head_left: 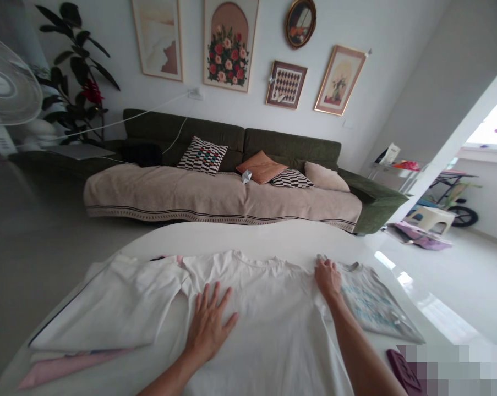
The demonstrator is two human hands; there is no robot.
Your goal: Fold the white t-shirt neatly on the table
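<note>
A white T-shirt [268, 308] lies spread flat on the white table [240, 234], its collar pointing away from me. My left hand [210, 322] rests flat on the shirt's left chest area, fingers spread and open. My right hand [327, 279] presses on the shirt's right shoulder, near the sleeve edge, its fingers lying flat on the cloth. Nothing is held in either hand.
A folded white garment [112, 305] lies at the left over a pink one [62, 368]. A folded grey shirt with blue print [374, 305] sits at the right. A dark red object [403, 371] is at the front right. Beyond the table stand a sofa [215, 192], a fan [6, 88] and a plant [77, 71].
</note>
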